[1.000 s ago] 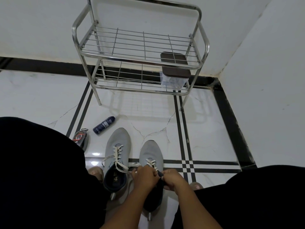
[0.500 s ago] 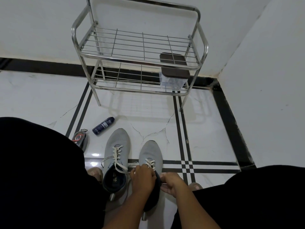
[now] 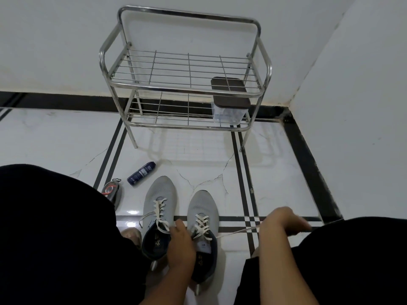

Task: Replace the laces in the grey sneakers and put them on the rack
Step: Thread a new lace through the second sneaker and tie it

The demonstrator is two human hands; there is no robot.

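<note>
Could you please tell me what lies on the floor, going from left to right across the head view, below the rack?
Shoe brush → blue spray can → left grey sneaker → left hand → right grey sneaker → taut white lace → right hand pulling it.

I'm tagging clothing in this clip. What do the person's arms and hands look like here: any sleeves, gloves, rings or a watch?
Both forearms are bare right down to the frame's lower edge, so no sleeves show. The left hand and right hand wear no gloves, and no watch, band or ring is visible on either. The only clothing in view is black fabric over the knees on both sides.
</note>
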